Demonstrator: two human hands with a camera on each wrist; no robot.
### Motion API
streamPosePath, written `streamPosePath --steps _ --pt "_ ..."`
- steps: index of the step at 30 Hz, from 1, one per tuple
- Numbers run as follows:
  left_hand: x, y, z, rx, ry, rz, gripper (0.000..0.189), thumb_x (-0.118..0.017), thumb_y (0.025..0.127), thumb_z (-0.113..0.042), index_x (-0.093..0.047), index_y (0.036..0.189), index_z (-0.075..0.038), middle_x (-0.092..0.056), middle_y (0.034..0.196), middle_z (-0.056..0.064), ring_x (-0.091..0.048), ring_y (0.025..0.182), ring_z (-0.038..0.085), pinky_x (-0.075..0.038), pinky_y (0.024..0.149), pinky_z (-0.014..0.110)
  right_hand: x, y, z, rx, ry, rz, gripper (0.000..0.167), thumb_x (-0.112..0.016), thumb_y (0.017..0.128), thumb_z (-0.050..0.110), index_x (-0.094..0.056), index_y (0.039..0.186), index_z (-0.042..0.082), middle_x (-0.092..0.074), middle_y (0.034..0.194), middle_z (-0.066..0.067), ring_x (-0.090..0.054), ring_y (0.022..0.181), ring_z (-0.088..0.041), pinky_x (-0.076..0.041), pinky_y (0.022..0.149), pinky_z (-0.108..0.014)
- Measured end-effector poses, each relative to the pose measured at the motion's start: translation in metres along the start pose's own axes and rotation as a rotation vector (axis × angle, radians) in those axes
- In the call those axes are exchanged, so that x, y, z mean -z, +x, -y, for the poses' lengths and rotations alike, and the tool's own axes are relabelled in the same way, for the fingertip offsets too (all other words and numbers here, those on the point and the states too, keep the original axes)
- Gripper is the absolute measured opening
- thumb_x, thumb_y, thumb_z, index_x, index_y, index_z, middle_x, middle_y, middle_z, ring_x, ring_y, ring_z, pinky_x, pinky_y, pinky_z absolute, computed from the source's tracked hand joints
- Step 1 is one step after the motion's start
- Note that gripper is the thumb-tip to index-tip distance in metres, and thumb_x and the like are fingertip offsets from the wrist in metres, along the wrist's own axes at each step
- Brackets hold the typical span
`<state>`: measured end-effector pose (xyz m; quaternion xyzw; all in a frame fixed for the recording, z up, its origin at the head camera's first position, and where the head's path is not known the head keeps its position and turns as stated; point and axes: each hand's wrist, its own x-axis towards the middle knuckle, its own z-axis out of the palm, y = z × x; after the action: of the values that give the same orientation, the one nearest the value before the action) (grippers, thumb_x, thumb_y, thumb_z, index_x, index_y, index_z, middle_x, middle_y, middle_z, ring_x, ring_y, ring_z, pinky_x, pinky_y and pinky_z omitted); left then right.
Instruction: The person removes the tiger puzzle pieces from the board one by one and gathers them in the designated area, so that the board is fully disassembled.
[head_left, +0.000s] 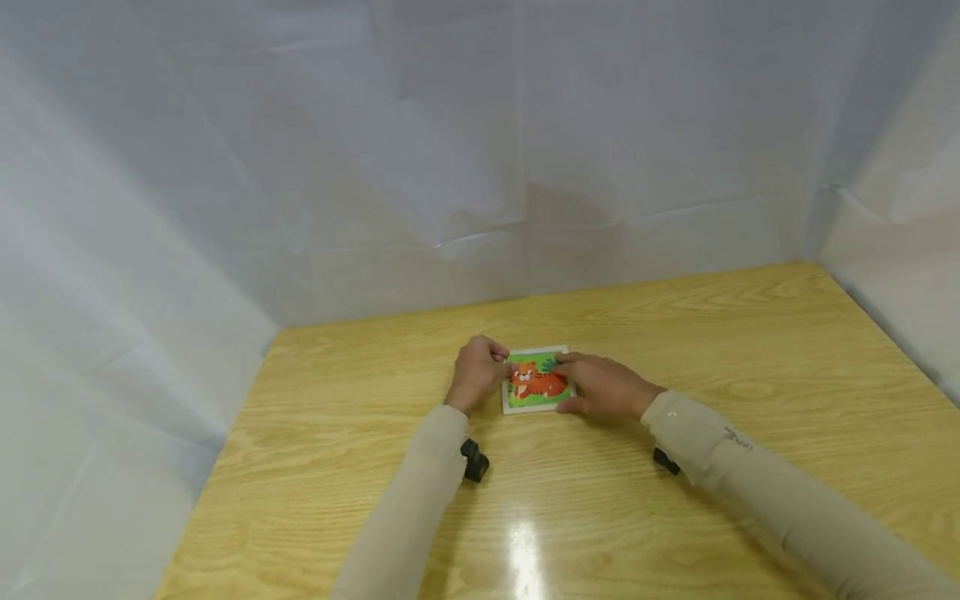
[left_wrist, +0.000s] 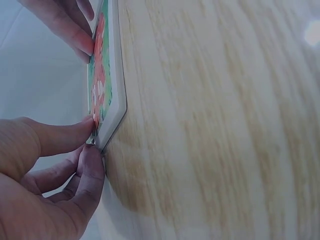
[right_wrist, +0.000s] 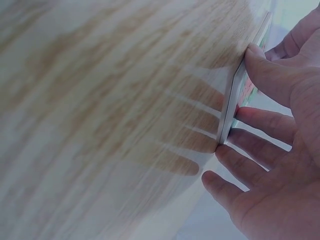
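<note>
A square picture board (head_left: 534, 398) with a white border lies on the table, showing an orange tiger on green. At its left edge my left hand (head_left: 477, 373) pinches it. In the left wrist view the thumb is on the picture face and the bent fingers (left_wrist: 91, 167) meet the border near a corner. My right hand (head_left: 606, 386) rests at the right side. In the right wrist view its thumb (right_wrist: 265, 70) touches the near edge, and the fairly straight, spread fingers (right_wrist: 265, 122) reach the side and face.
The light wood table (head_left: 360, 450) bears the board near its far edge. Pale sheeting (head_left: 450, 142) hangs behind it and along both sides. A black wrist camera (head_left: 474, 461) sits under the left sleeve, another (head_left: 666, 461) under the right.
</note>
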<state>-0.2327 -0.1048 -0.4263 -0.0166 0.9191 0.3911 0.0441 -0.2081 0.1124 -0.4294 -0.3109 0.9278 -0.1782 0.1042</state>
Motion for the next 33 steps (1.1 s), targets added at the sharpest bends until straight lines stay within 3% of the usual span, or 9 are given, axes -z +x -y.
streamPosePath --steps 18,28,33 --pt "0.003 0.0 -0.002 0.018 -0.075 -0.017 0.01 -0.072 0.094 -0.006 -0.073 0.102 -0.001 -0.07 0.092 0.008 -0.066 0.083 0.019 -0.054 0.072 0.032 0.003 0.0 0.002 0.002 0.021 0.009 0.062 -0.072 0.096 0.031 -0.054 0.141 -0.007 -0.04 0.154 -0.026 -0.04 0.142 -0.041 -0.035 0.114 -0.052" --pt "0.009 -0.003 0.003 -0.001 -0.317 0.015 0.013 -0.066 0.094 0.002 -0.07 0.105 0.005 -0.071 0.095 0.015 -0.07 0.082 0.023 -0.059 0.073 0.032 0.004 -0.001 0.001 0.002 0.011 0.015 0.064 -0.072 0.096 0.032 -0.052 0.142 -0.007 -0.04 0.154 -0.027 -0.039 0.142 -0.041 -0.034 0.113 -0.052" --pt "0.018 -0.006 0.011 0.025 -0.352 0.011 0.014 -0.064 0.094 0.004 -0.07 0.107 0.005 -0.07 0.096 0.015 -0.07 0.085 0.026 -0.059 0.076 0.034 0.003 -0.004 -0.001 0.001 -0.001 0.017 0.065 -0.071 0.096 0.033 -0.051 0.143 -0.007 -0.039 0.155 -0.026 -0.038 0.143 -0.04 -0.034 0.114 -0.052"
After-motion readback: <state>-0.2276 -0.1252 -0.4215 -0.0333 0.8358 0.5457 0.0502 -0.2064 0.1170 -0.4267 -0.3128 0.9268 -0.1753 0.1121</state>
